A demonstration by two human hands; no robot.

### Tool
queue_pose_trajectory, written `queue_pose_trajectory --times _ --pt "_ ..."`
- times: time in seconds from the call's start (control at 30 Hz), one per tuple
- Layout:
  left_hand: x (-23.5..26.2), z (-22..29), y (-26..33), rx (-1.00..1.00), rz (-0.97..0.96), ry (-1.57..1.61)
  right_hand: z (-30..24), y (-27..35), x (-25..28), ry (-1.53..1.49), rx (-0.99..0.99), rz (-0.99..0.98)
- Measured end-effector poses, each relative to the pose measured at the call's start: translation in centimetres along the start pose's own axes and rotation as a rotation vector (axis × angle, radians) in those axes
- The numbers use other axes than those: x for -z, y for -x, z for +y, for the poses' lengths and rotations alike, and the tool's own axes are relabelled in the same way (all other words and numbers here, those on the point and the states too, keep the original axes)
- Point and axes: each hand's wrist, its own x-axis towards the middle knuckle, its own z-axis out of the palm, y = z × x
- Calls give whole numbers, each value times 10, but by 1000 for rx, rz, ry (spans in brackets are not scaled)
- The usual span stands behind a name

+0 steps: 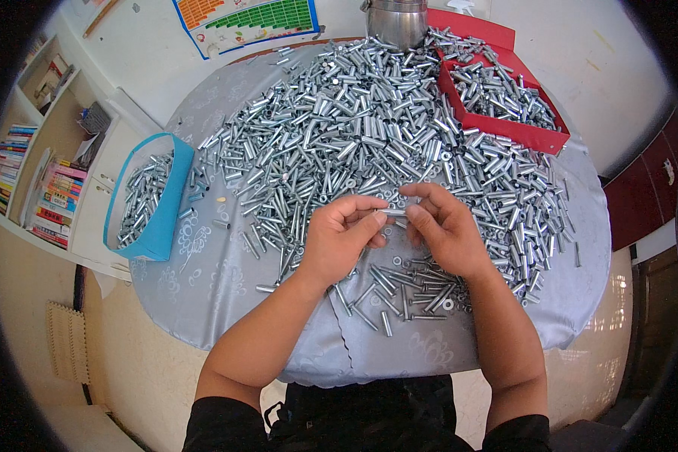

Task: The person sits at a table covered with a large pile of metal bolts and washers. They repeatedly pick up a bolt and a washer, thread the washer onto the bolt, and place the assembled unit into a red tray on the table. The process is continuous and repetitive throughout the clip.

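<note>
My left hand (343,237) and my right hand (444,230) meet over the near middle of the table. Between their fingertips they pinch one small silver metal tube (394,213), held level, one hand at each end. A big heap of the same silver tubes (369,120) covers the grey tablecloth (218,286) beyond the hands. A smaller scatter of tubes and ring washers (410,290) lies just under my wrists.
A blue bin (158,226) holding tubes hangs at the table's left edge. A red tray (520,132) full of tubes sits at the far right, a steel pot (395,22) at the far middle. Bookshelves (45,173) stand to the left.
</note>
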Motion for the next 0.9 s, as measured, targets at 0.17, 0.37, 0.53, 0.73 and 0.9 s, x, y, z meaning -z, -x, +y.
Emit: queue_pose_trajectory --times 0.17,0.37,0.53,0.73,0.9 --pt "-1 2 1 9 10 8 4 -1 -1 47 49 17" --pt "0 -1 0 -5 2 -4 -2 1 0 44 -28 10" --pt "0 1 1 3 -7 -21 -2 0 1 40 9 -28" --pt "-1 -2 -1 -11 0 13 2 -1 -4 -12 36 61" --pt "0 1 1 7 9 -8 -5 -1 -1 16 -58 -12"
